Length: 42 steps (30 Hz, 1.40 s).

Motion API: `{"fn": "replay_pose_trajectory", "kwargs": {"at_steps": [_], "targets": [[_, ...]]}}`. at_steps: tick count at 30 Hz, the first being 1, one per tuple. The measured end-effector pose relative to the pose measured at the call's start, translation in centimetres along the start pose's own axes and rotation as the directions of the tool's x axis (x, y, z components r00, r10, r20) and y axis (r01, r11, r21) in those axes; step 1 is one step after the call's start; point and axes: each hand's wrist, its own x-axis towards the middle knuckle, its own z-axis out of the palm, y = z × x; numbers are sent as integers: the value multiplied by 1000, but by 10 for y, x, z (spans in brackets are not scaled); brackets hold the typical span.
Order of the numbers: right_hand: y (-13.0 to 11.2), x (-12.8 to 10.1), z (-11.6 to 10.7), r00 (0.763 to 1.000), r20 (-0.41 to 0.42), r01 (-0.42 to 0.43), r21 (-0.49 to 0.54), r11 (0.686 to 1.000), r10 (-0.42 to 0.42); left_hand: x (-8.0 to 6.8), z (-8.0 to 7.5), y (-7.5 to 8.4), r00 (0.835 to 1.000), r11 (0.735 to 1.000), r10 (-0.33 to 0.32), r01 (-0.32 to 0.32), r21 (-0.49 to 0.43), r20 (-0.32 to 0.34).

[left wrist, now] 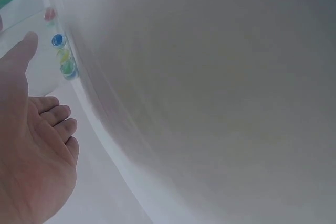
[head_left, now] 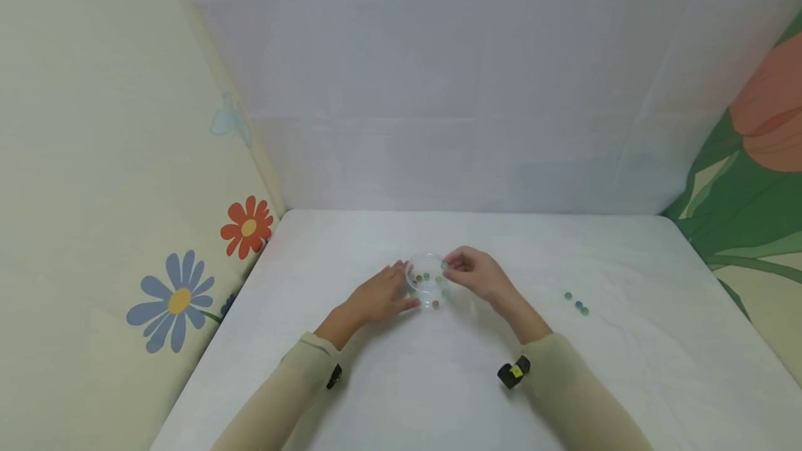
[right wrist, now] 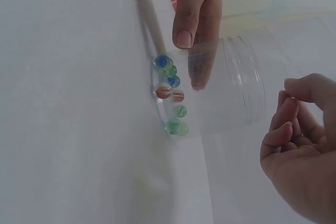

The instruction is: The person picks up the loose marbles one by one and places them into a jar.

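A clear plastic jar [right wrist: 223, 95] stands upright on the white table, with several coloured glass marbles [right wrist: 177, 96] lying on its bottom. My left hand [head_left: 376, 296] is at the jar's left side, fingers straight along the wall and thumb spread toward the front. Through the clear wall, the right wrist view shows those fingers. At the opposite side of the mouth, my right hand [head_left: 479, 275] pinches a small greenish marble [head_left: 444, 265] between thumb and forefinger, right at the rim. The fingertips mostly hide this marble in the right wrist view.
Several loose marbles, among them a green marble [head_left: 568, 295], lie on the white tabletop [head_left: 626, 367] to the right of my right hand. A white cloth backdrop [head_left: 451, 89] rises behind the table. Flower-patterned panels [head_left: 188, 159] border the sides.
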Motion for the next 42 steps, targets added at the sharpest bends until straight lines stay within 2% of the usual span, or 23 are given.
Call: {"fn": "replay_pose_trajectory", "kwargs": {"at_steps": [21,29,35,42], "targets": [[4,3,-1,1000,-6,-16,-28,999,16,0,1,-1,1000,1000,2,-2,2,4],[5,-7,-14,1000,-18,-11,-52,999,10,-1,0,-1,1000,1000,5,-5,-14,1],[7,-16,-25,999,-38,-2,-77,997,-1,-2,0,-2,1000,1000,22,-22,16,0],[14,-27,-37,998,-56,-27,-126,992,20,-4,-2,-2,1000,1000,26,-26,6,6]]}}
